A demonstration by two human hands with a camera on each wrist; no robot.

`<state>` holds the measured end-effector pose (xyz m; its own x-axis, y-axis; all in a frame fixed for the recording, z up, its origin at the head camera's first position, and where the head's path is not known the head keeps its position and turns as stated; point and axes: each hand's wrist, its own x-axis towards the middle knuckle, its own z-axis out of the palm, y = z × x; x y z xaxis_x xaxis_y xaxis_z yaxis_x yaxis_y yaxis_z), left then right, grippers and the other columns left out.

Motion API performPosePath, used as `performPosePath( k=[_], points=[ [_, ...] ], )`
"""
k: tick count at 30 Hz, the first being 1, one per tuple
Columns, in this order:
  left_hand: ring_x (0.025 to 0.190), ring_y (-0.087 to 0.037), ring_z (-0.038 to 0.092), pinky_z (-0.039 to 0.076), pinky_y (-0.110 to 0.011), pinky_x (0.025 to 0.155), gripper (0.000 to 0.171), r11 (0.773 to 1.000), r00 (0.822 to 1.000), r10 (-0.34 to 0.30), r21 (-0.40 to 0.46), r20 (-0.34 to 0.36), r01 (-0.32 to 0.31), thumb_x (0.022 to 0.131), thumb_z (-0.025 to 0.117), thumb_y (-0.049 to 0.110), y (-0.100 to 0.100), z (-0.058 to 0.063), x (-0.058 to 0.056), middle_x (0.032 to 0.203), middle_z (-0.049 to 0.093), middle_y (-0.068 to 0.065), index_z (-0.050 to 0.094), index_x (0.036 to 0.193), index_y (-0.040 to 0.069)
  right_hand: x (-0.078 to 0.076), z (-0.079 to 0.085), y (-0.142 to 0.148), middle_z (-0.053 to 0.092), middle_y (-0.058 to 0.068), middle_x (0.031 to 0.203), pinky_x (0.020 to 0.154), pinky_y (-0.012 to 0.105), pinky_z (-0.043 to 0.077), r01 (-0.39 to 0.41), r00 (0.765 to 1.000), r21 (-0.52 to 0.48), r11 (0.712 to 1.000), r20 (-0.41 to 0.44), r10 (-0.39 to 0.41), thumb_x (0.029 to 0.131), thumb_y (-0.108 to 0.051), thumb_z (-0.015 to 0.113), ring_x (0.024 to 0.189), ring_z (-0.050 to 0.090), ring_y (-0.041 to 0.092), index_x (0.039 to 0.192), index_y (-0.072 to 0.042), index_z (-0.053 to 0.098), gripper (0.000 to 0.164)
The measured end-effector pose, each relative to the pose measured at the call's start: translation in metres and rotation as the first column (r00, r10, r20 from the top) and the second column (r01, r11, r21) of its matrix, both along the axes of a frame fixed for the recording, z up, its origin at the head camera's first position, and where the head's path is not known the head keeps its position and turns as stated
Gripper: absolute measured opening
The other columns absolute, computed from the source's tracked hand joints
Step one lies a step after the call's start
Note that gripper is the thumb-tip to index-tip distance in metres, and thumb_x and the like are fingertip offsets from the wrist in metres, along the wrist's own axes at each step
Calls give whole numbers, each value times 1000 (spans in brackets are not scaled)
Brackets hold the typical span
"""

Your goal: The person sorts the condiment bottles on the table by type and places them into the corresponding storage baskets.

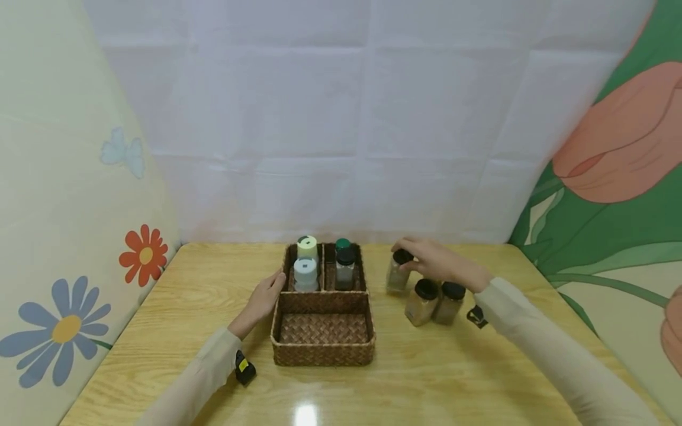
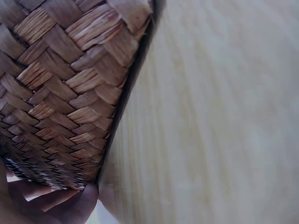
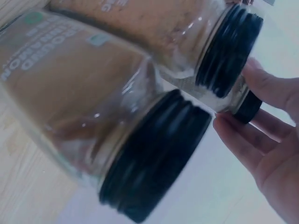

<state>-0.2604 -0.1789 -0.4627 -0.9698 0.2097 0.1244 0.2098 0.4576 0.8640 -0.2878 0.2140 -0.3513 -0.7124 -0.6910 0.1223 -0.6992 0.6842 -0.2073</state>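
Note:
My right hand grips a clear spice jar by its black lid, thumb and fingers around the cap. Right beside it stand two more black-lidded jars, one with light brown powder and a darker one. In the right wrist view, the nearest jar is labelled ground cinnamon and partly covers the held one. To the left, a brown woven basket has three compartments. Against its left outer wall rests my left hand; the left wrist view shows its fingers touching the weave low down.
The basket's back left compartment holds a yellow-green-capped container and a white-capped one. Its back right compartment holds a green-capped container behind a black-lidded jar. A white sheet hangs behind the wooden table.

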Motion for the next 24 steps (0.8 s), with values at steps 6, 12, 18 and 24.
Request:
performPosePath(
  k=[6,12,18,24],
  points=[
    [141,-44,29,27,-56,114,60,1000,1000,-1,4,0,1,110,32,34,-1,-2,-1,154,30,-28,28,151,-10,5,3,-8,57,17,127,86,44,55,-2,1000,-36,999,-21,1,97,-7,65,107,62,30,129,-1,56,34],
    [141,-45,28,27,-57,113,60,1000,1000,7,3,-7,-7,111,31,33,0,-2,-2,153,30,-29,29,150,-12,7,6,-13,57,20,127,87,42,55,-53,996,-67,996,-81,48,96,5,58,106,62,30,131,4,54,36],
    [142,-43,27,25,-56,115,61,1000,1000,-6,8,4,6,111,30,35,0,-4,-1,155,28,-27,27,151,-10,11,11,-19,55,20,130,91,41,54,-51,994,-74,996,-98,43,87,18,53,111,60,31,134,4,52,49],
    [142,-43,28,25,-56,114,61,1000,1000,-1,-5,-2,1,111,31,35,0,-4,-1,155,29,-27,27,151,-10,15,15,-30,56,19,128,94,44,52,-55,988,-79,995,-146,43,86,19,53,113,58,32,134,4,52,51]
  ],
)
